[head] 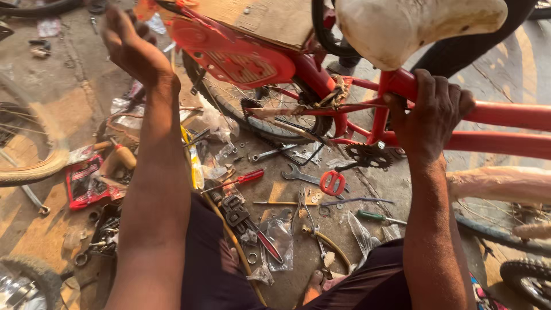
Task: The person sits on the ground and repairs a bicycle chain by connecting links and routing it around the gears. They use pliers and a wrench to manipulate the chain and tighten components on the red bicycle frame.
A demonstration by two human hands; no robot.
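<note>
Right hand, grip round red frame (left hand's unclear), wrenches below.

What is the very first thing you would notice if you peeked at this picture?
A bright red bicycle frame fills the top and right, with a white saddle above it; the right hand grips the frame below the saddle, and the left hand reaches up at the top left. Under the bicycle, the ground is littered with tools, among them a red-handled screwdriver, a spanner and a pipe wrench.
</note>
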